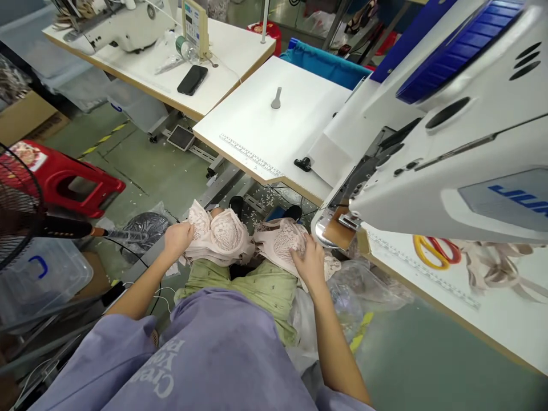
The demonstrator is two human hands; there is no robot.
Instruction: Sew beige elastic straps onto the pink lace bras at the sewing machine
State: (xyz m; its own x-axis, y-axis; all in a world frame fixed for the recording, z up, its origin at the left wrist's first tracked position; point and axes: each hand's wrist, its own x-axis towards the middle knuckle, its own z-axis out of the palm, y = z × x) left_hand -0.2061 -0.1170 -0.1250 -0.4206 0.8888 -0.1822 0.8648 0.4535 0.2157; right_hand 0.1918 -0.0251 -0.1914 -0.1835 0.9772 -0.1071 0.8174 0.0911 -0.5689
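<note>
A stack of pale pink lace bra cups (225, 237) lies on my lap over green trousers. My left hand (177, 238) grips the left edge of the stack, fingers curled round it. A second bundle of pink lace cups (280, 240) sits to the right, and my right hand (309, 261) rests on it with fingers bent, pressing down on the lace. Both hands sit below the edge of the white sewing table (274, 134).
A large white sewing machine (449, 142) overhangs at right, with yellow and red scissors (430, 249) and pink straps (492, 268) on the table below it. Clear plastic bags (363, 291) lie by my right knee. A red stool (72, 182), fan (17, 205) and plastic bin (43, 274) stand at left.
</note>
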